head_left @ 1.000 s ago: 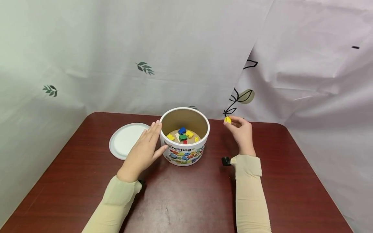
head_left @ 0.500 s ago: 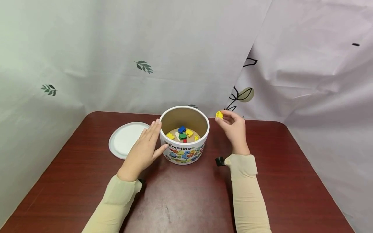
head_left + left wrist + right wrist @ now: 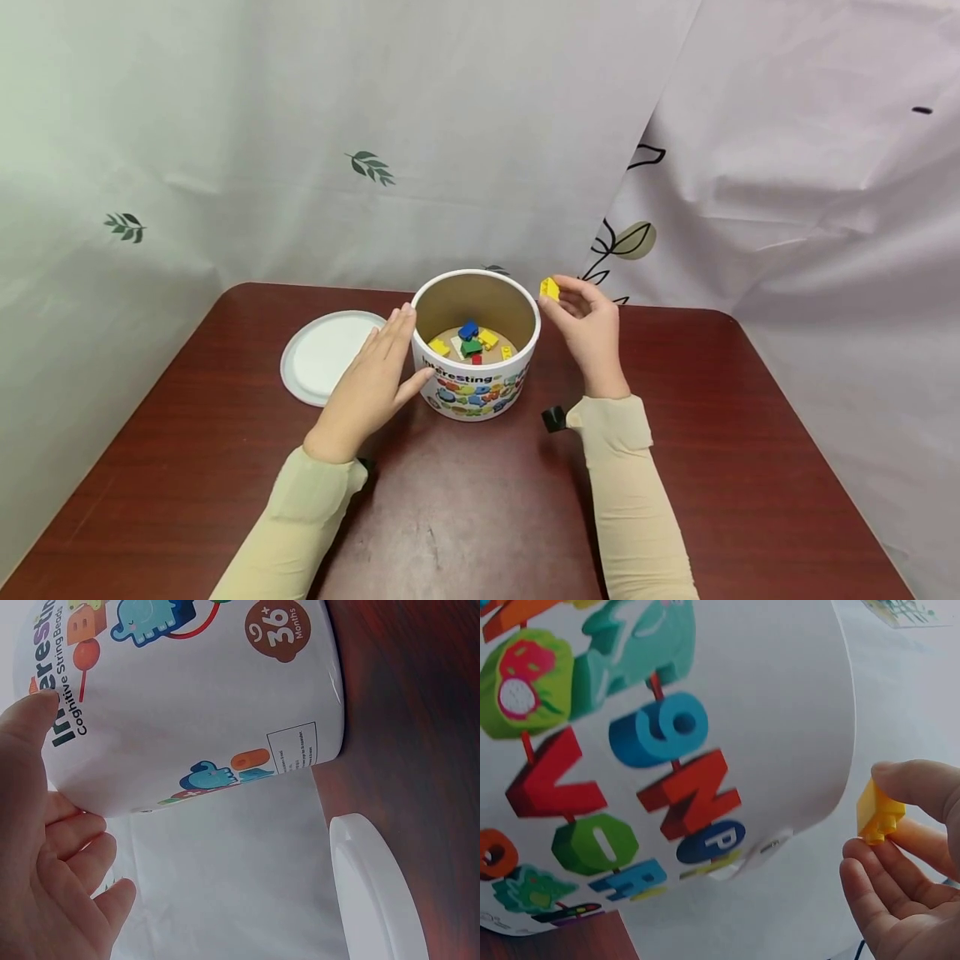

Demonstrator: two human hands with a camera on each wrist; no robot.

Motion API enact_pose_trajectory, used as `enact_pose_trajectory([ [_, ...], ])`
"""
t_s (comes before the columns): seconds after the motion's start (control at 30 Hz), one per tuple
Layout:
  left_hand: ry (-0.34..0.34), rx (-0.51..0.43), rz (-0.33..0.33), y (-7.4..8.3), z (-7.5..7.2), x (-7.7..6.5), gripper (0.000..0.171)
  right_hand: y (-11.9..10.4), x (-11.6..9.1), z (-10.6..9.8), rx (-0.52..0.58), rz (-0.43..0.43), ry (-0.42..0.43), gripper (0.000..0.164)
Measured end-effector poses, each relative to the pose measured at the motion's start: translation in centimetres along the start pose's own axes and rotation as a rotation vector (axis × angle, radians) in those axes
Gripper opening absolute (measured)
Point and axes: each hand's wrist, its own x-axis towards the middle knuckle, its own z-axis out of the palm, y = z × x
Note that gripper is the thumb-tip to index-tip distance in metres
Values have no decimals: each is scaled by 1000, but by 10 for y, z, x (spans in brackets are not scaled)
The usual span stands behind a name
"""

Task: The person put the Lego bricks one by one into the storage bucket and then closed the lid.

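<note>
A round white tub [image 3: 480, 392] with a colourful printed label stands on the table. Inside it lie several toy bricks, among them a blue brick [image 3: 468, 331], a green brick [image 3: 471, 347] and a few yellow ones. My left hand [image 3: 363, 383] rests against the tub's left side, fingers straight; in the left wrist view the thumb [image 3: 34, 720] lies on the label. Between thumb and fingers my right hand [image 3: 588, 333] pinches a yellow brick [image 3: 550, 289], held just right of the tub's rim. The right wrist view shows studs on this yellow brick [image 3: 880, 814].
A white round lid [image 3: 318, 358] lies on the table left of the tub, partly behind the left hand. The dark red table [image 3: 465, 517] ends at a pale curtain [image 3: 480, 133] with leaf prints close behind the tub.
My right hand has moved left and slightly up with the yellow brick, from well right of the tub to beside its rim. The left hand has stayed on the tub.
</note>
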Motion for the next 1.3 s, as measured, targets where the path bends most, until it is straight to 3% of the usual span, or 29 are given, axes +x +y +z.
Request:
enact_pose_trajectory([
  [0.37, 2, -2, -11, 0, 0, 0, 87, -8, -7, 15, 12, -103, -36, 37],
  [0.7, 15, -11, -3, 0, 2, 0, 86, -15, -9, 35, -62, -139, -109, 37],
  [0.9, 17, -9, -1, -1, 1, 0, 87, -24, -1, 46, -174, -210, -210, 35],
  [1.17, -3, -11, -13, -1, 0, 0, 87, -32, 8, 61, -392, -134, -386, 39],
  [1.3, -6, -16, -15, 0, 0, 0, 86, -34, 10, 64, -432, -108, -422, 41],
])
